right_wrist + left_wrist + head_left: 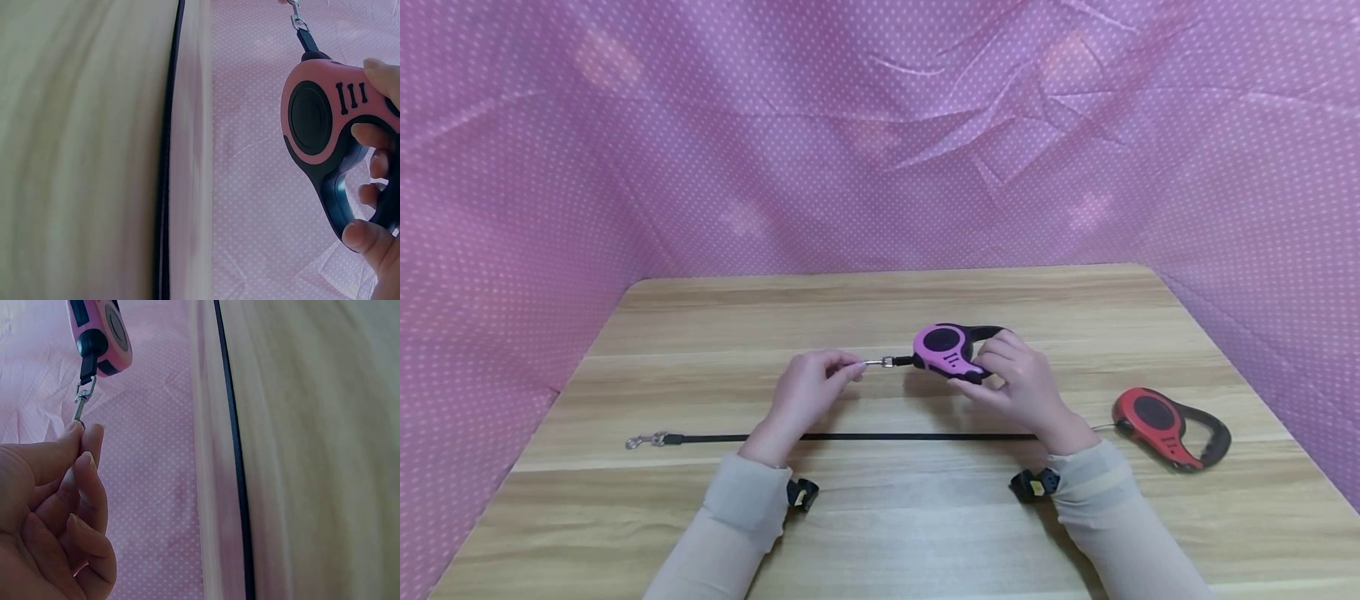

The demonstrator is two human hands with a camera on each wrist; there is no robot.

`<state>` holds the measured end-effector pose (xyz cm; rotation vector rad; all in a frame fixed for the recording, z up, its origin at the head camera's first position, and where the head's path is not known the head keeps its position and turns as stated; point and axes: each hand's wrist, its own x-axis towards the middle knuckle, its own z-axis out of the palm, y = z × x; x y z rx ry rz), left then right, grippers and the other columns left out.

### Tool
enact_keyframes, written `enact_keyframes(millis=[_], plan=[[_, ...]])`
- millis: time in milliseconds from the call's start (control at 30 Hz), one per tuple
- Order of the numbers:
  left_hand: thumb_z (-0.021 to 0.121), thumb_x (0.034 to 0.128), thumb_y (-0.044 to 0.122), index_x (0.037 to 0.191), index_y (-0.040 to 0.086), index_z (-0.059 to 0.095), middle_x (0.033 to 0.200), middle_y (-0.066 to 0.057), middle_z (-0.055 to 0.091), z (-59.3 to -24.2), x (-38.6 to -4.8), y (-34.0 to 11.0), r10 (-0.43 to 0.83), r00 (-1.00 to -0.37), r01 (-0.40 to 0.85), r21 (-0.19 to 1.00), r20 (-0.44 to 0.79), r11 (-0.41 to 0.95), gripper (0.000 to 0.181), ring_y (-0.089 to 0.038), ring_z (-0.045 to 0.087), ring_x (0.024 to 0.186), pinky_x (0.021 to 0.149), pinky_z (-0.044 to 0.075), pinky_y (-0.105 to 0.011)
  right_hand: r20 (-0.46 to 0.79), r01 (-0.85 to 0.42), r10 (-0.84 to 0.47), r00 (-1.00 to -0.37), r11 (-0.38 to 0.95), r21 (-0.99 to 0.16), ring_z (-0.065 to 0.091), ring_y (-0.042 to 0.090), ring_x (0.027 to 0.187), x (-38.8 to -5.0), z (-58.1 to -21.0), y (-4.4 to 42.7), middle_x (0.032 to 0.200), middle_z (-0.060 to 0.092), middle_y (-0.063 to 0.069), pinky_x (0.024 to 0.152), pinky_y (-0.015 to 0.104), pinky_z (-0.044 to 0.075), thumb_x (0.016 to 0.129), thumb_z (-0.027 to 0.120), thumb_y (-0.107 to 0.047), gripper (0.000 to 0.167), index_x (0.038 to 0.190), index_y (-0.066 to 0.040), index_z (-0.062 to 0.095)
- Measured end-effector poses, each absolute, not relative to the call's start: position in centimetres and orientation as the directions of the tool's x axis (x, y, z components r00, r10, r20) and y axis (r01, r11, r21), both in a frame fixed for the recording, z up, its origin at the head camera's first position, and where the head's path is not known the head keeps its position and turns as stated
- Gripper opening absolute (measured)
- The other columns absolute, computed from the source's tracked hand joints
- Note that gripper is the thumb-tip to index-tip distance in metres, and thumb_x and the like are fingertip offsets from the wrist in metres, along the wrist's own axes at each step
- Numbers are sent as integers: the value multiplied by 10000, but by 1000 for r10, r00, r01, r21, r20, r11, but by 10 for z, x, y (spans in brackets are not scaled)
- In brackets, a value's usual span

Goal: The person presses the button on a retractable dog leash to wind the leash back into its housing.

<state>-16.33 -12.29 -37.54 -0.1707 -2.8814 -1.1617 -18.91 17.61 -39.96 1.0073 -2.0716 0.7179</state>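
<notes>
Pink plastic case of the leash (942, 346) sits between the two grips, held up off the counter (880, 533). Left grip (808, 387) pinches the far end of its metal clip (887, 362) between thumb and forefinger; other fingers curl loosely, nothing in them. Right grip (1022, 379) is wrapped on the black handle, fingers through the loop. Key relation: clip, short strap stub and case nose line up left-right, nose facing the left grip; case body tilts down a little toward the right grip. So anything done here hinges on the gap between grips along that line, I'd judge. Left owns the clip, right owns the case. Second unit, red leash (1150, 425), rests on the counter beyond the right wrist, handle pointing right. Black strap (925, 437) lies straight left-right on the near side of the grips, ending in another clip (643, 440) left of the left forearm. Right wrist hides where strap meets the red unit's cord; can't confirm the join.
</notes>
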Motion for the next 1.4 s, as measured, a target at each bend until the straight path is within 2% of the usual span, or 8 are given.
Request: enact_keyframes(millis=[300,533,700,900,1033,1200,1300,1400], plan=[[649,960,342,1070,210,750,984,49,752,-372,-163,-119,104,-992,120,710,67,694,199,-129,653,874,825,531,-355,790,-826,-427,-440,537,-170,548,186,740,-187,-398,176,699,634,15,597,315,483,861,737,-449,452,643,-74,610],[669,947,321,1083,208,748,978,27,743,-371,-163,-118,103,-993,113,722,58,683,194,-128,605,808,740,497,-300,788,-822,-422,-448,542,-177,569,203,756,-185,-394,176,709,642,23,623,348,505,856,740,-458,459,649,-68,615],[674,944,319,1063,209,749,973,35,740,-373,-164,-118,97,-994,100,723,46,683,178,-128,597,806,747,491,-300,789,-827,-428,-441,536,-170,565,197,755,-185,-393,174,711,638,16,622,342,501,865,730,-456,456,653,-69,613],[662,954,321,1052,214,747,979,42,737,-374,-163,-120,83,-996,65,738,12,671,168,-131,612,834,774,509,-320,770,-816,-438,-464,550,-180,562,186,780,-186,-396,174,742,646,9,603,318,490,916,642,-525,510,692,-67,638],[652,960,324,1055,205,747,998,45,745,-375,-163,-121,90,-996,58,758,-1,649,179,-130,643,880,821,535,-342,752,-795,-444,-487,582,-171,575,199,819,-185,-398,175,776,659,16,584,321,502,948,490,-640,633,738,-68,662],[648,963,325,1050,189,748,1003,33,747,-374,-166,-123,100,-995,50,776,-16,628,190,-148,649,906,840,542,-356,697,-759,-465,-547,626,-178,594,216,865,-186,-396,176,845,691,54,636,355,540,942,427,-685,704,838,-50,712],[649,962,318,1049,184,746,1005,20,743,-372,-171,-123,101,-994,37,775,-34,631,187,-157,641,894,821,538,-353,642,-732,-485,-594,656,-183,598,208,881,-188,-395,177,898,706,64,676,358,552,935,413,-701,722,914,-51,726],[654,956,321,1052,182,741,996,13,739,-371,-177,-123,95,-994,28,754,-46,656,190,-157,642,890,809,533,-343,575,-705,-507,-642,686,-182,605,213,923,-191,-392,177,952,715,69,738,370,560,919,529,-652,633,979,-54,729]])
